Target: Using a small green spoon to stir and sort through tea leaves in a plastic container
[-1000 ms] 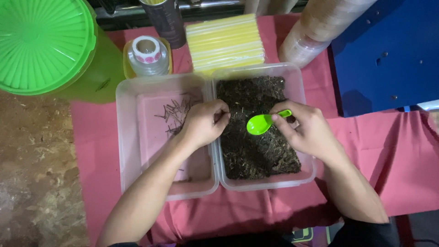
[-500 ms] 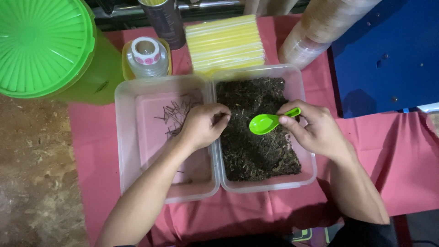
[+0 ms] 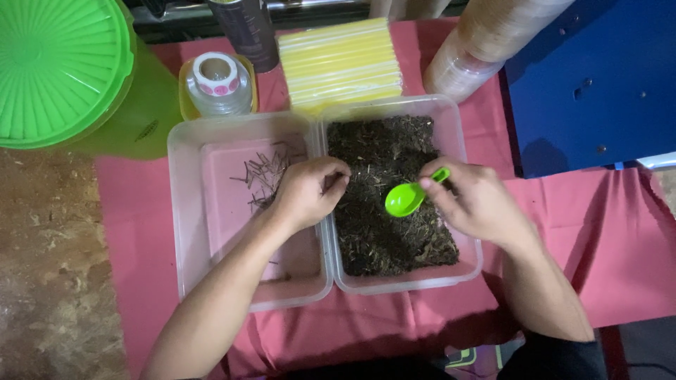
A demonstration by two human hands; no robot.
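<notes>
The green scoop (image 3: 406, 198) sits low over the dark leaves in the right tub (image 3: 467, 264), pinched by the right hand (image 3: 473, 200). The left hand (image 3: 308, 190) is curled at the tubs' shared wall, fingertips pinched — holding what, I cannot tell. Best to keep the scoop shallow — stems (image 3: 263, 172) lie in the left tub (image 3: 184, 211).

Two hands over twin clear tubs

The right hand (image 3: 479, 200) pinches a green scoop (image 3: 412, 195) above dark dried leaves (image 3: 384, 225); the left hand (image 3: 306, 190), curled, rests on the tubs' shared rim (image 3: 325, 211).

Yellow straws (image 3: 341, 63) and lid stack (image 3: 486, 42) crowd the tubs' far side.
</notes>
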